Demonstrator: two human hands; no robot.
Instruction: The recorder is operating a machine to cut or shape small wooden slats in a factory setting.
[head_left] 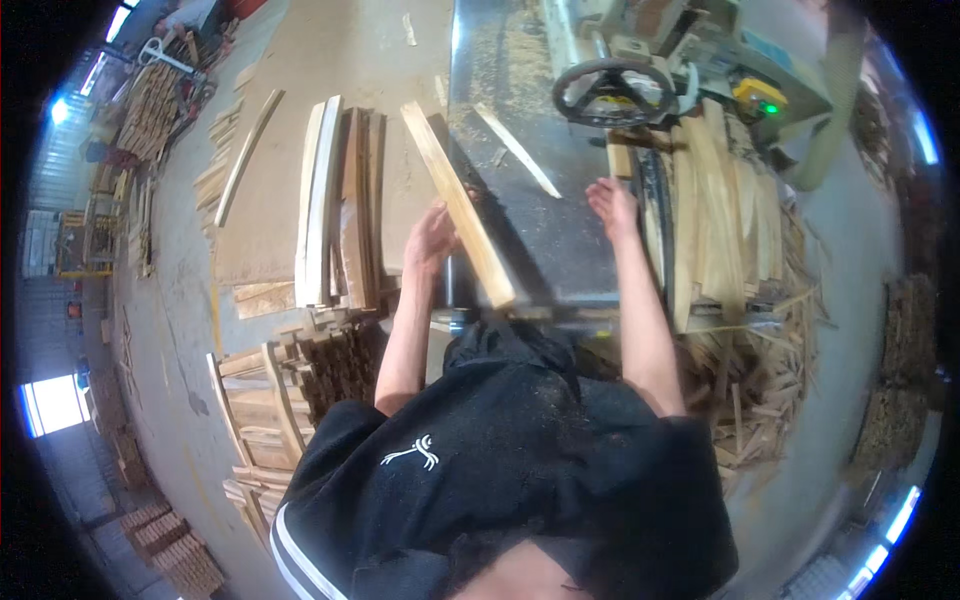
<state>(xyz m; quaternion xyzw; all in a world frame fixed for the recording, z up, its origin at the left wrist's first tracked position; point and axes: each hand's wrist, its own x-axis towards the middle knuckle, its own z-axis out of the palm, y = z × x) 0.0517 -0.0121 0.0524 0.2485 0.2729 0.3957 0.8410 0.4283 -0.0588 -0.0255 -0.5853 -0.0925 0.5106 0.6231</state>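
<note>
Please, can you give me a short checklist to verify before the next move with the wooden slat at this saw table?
1. Left hand holds the wooden slat: ok.
2. Grip is firm: cannot tell.
3. Right hand is empty, resting on the metal table: ok.
4. Table path is clean: not ok, a thin strip and sawdust lie there.
5. Right hand is apart from the black handwheel: ok.
6. Blade position: cannot tell.
</note>
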